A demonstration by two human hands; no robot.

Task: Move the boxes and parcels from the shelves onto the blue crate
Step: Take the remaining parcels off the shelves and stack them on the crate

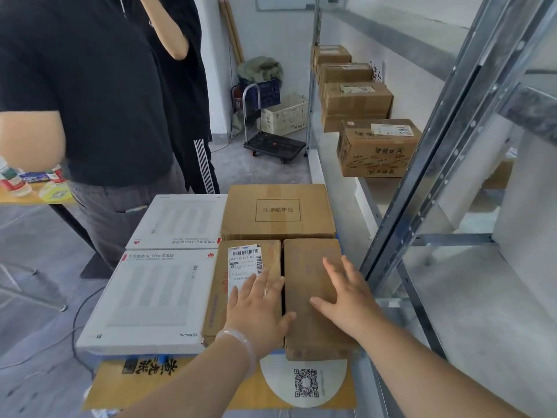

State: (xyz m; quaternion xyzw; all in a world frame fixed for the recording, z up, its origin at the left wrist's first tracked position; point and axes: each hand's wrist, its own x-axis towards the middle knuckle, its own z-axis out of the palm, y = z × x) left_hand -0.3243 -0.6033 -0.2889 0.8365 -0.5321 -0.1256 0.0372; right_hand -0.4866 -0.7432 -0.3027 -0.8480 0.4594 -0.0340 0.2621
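L hand [259, 309] splayed flat on labelled box [217, 297] | R hand [346, 297] same, plain box [307, 263]

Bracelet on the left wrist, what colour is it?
The bracelet is pale, translucent white; head view shows it best.

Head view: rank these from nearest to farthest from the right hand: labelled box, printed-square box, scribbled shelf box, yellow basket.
From the right hand:
1. Labelled box, just left of it.
2. Printed-square box, directly behind.
3. Scribbled box, on the shelf, right and farther back.
4. Basket, far back, left of the shelf.
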